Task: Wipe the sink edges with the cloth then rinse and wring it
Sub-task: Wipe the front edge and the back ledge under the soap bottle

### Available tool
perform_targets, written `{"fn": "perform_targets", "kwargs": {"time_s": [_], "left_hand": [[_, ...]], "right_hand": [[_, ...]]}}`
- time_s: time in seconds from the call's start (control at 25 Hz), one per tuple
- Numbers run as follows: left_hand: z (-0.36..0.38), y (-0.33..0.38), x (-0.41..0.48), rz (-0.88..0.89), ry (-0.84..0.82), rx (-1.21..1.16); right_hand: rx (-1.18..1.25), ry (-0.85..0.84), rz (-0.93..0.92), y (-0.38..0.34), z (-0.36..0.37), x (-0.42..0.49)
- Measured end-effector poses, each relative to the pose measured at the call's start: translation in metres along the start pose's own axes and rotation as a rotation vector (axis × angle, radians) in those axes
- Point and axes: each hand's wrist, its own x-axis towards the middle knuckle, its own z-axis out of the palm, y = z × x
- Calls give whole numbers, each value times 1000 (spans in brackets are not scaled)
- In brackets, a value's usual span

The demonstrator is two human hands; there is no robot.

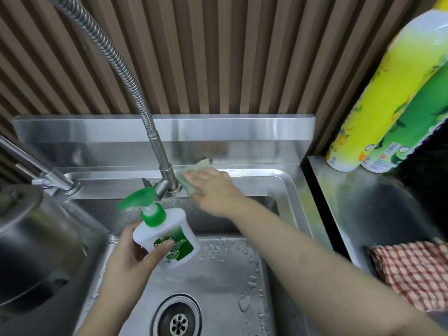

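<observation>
Head view: the right hand (pixel 213 187) pressed a pale green-and-beige cloth (pixel 197 169) flat on the steel sink's (pixel 292 190) back edge beside the tap base (pixel 169 183); the left hand (pixel 132 253) gripped a white soap bottle (pixel 167 235). Firm overlapping strokes toward the corner would serve best.

The sink (pixel 286 187) is shiny grey. The cloth (pixel 201 167) is pale green and tan. The soap bottle (pixel 169 236) is white with a green pump. The towel (pixel 412 275) has red and white checks. The wall (pixel 218 57) has brown stripes. Two bottles (pixel 378 105) are yellow and green.
</observation>
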Motion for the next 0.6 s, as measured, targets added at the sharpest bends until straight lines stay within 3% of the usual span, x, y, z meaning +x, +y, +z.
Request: {"fn": "perform_targets", "kwargs": {"time_s": [0.12, 0.24, 0.32, 0.44, 0.6], "left_hand": [[-5, 6, -3, 14, 24, 23], [-8, 15, -8, 17, 52, 66], [-7, 20, -9, 24, 50, 52], [3, 25, -12, 40, 16, 24], [24, 29, -14, 52, -32, -37]], "right_hand": [[-11, 159, 73, -29, 16, 1], [63, 134, 43, -23, 14, -18], [-10, 132, 42, -6, 10, -35], [-113, 155, 290, 35, -5, -52], [-179, 43, 550, 70, -28, -76]]}}
